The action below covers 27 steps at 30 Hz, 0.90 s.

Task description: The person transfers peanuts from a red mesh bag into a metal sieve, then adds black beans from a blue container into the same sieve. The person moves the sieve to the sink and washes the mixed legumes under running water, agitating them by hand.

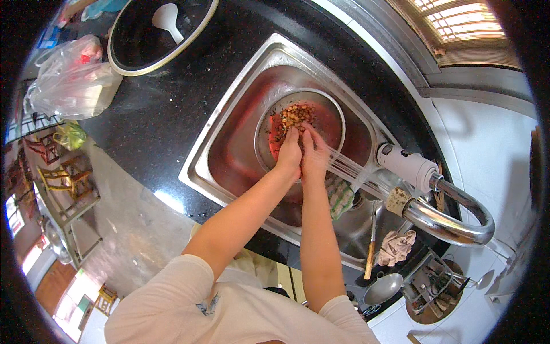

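Note:
Both my hands are side by side over a round metal basin (342,129) in the sink. In the basin lie reddish liquid and small brown and dark pieces (295,114), too small to name. My left hand (290,152) points its fingers down toward these pieces, touching or nearly touching my right hand. My right hand (314,155) is stretched out beside it, under water streaming from the faucet (395,202). Neither hand shows anything held, though the palms are partly hidden.
The steel sink (229,123) is set in a black counter (154,132). A checked cloth (341,198), a wooden-handled tool (371,246) and a crumpled rag (396,247) lie right of my arms. At far left are a plastic bag (71,83) and a dark pan holding a white rice paddle (167,20).

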Each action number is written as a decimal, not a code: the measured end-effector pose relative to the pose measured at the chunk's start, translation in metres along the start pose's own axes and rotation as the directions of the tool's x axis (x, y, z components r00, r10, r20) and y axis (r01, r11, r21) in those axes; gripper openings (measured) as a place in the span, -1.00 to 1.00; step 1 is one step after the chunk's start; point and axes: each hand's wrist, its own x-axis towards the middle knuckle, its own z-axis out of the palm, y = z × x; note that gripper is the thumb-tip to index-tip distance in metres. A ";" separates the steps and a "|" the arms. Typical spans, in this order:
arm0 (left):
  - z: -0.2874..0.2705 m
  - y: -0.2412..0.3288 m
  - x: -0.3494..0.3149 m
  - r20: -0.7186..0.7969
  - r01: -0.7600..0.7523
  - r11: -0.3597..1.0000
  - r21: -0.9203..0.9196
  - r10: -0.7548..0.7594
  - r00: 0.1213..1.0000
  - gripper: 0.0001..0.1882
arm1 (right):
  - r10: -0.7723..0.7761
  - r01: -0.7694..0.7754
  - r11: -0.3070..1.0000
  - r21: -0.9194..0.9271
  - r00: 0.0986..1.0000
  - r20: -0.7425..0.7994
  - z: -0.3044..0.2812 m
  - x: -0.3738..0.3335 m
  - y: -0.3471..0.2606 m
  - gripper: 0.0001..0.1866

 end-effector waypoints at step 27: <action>-0.007 0.041 -0.015 0.462 0.272 0.953 -0.136 -0.182 0.868 -0.41 | 0.314 -0.234 0.152 0.960 0.933 0.178 -0.021 -0.017 -0.067 -0.37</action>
